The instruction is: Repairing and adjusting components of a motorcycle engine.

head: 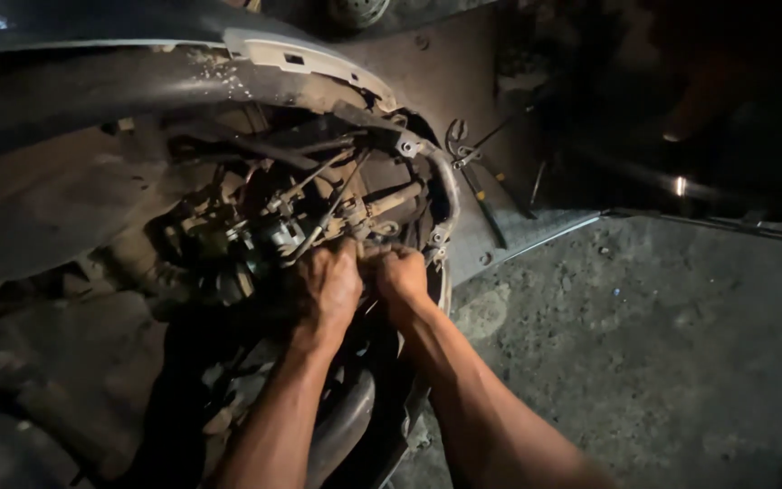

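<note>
Both hands are buried in the exposed scooter mechanism: left hand and right hand side by side, fingers curled in among the cables (can't tell what they're pinching). Pliers lie near on the floorboard.

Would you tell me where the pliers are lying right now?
In the head view, the pliers lie on the dark panel, right of the exposed mechanism and above the right hand.

Both hands, left hand and right hand, press side by side into the grimy metal scooter mechanism beneath a curved grey body panel; grip hidden.
</note>
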